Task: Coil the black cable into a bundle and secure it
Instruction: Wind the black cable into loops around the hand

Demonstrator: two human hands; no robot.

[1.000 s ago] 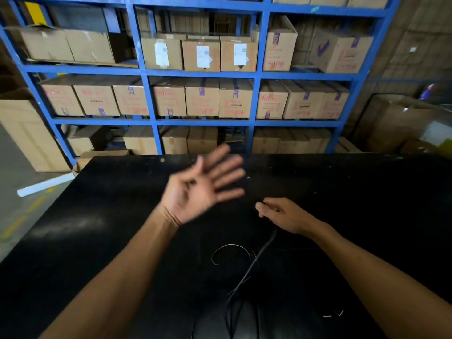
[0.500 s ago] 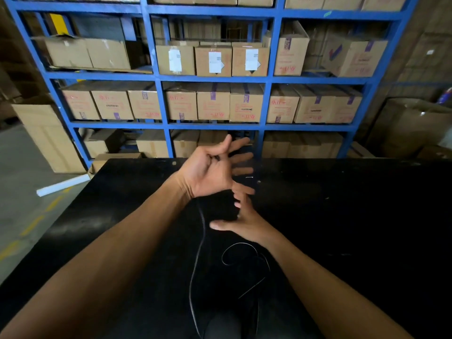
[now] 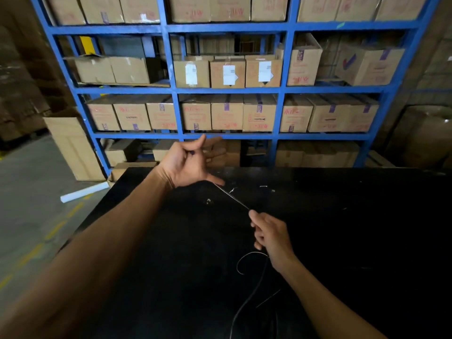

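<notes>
A: Where does the thin black cable [image 3: 232, 195] run from your grip?

B: Your right hand [image 3: 271, 234] pinches it. The taut part rises up-left to your left hand [image 3: 188, 162], whose curled fingers hold the end. The slack lies on the black table [image 3: 354, 216] beneath your right wrist.

A: Obstacles?

B: Only small white scraps [image 3: 232, 190] nearby; the blue shelf of cardboard boxes [image 3: 227, 113] stands behind.
</notes>
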